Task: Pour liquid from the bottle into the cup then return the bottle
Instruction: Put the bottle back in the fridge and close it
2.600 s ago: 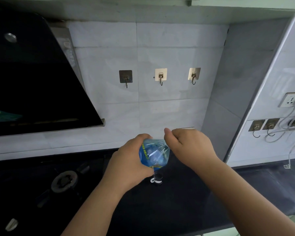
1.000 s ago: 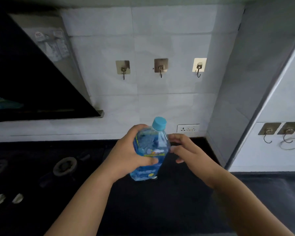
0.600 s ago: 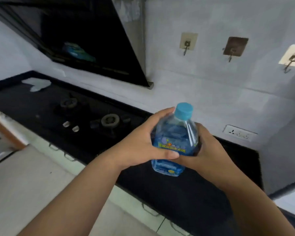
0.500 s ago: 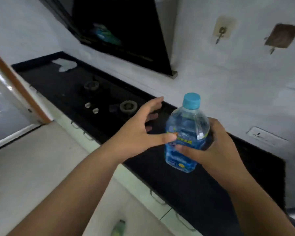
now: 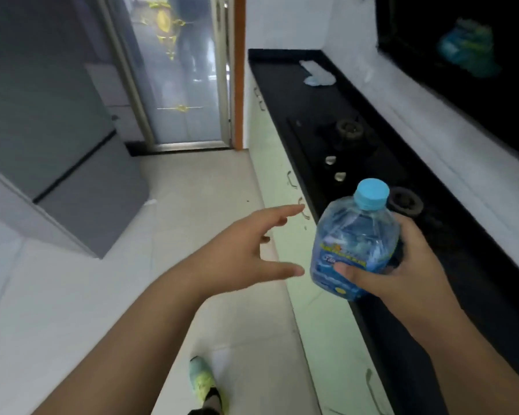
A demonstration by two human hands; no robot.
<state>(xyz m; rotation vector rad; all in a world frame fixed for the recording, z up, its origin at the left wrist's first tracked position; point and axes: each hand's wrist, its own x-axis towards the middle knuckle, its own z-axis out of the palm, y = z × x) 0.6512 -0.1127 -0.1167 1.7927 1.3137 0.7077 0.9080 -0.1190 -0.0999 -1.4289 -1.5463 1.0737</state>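
Kitchen, pale tiled floor (image 5: 192, 187), black bench (image 5: 297, 88) running along the right wall with a built-in gas hob (image 5: 351, 145). Two burners and two metal knobs (image 5: 334, 168) sit near the bench's front edge. A crumpled white cloth (image 5: 316, 74) lies at the far end of the bench, near the back edge. Grey fridge (image 5: 48, 130) on the left, glass door (image 5: 180, 70) with an orange frame straight ahead. Black range hood (image 5: 462, 70) top right.

Bottle (image 5: 352, 244): clear plastic, blue label, blue cap (image 5: 371, 194) on, held upright in the air over the bench's front edge, not resting on anything. Right hand (image 5: 402, 265) grips it around the lower body, thumb across the label, fingers wrapped behind.

Left hand (image 5: 246, 250) is just beside the bottle, not touching, fingers spread and released, holding nothing, over the floor.

A foot in a green-and-teal shoe (image 5: 204, 381) shows at the bottom edge. Cup not in view.
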